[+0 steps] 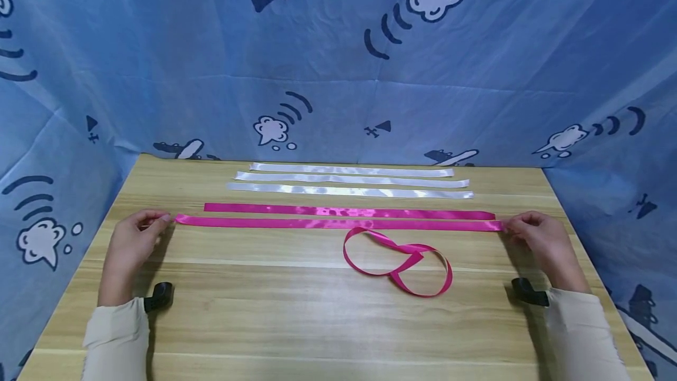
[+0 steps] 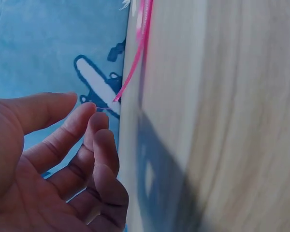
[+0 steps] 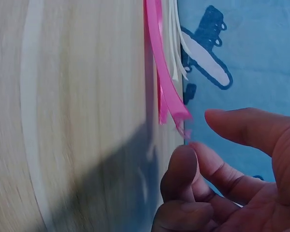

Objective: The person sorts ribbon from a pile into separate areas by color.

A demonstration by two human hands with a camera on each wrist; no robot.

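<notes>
A long pink ribbon [image 1: 338, 224] stretches across the wooden table between both hands. My left hand [image 1: 131, 250] is at its left end; in the left wrist view the ribbon tip [image 2: 117, 98] stands just off the fingertips, joined to the index finger by a fine thread. My right hand [image 1: 547, 246] is at the other end. Its thumb and index finger are parted in the right wrist view, and the frayed ribbon end [image 3: 182, 116] hangs free near them. Fingers of both hands are loosely bent. Just behind lies a second pink ribbon [image 1: 338, 211].
Three white ribbons [image 1: 351, 180] lie in parallel rows at the back of the table [image 1: 264, 322]. A looped, twisted pink ribbon [image 1: 449, 272] sits in front of the straight ones. Blue patterned cloth [image 1: 328, 46] hangs behind and at both sides. Black wrist devices [image 1: 161, 297] show at the sleeves.
</notes>
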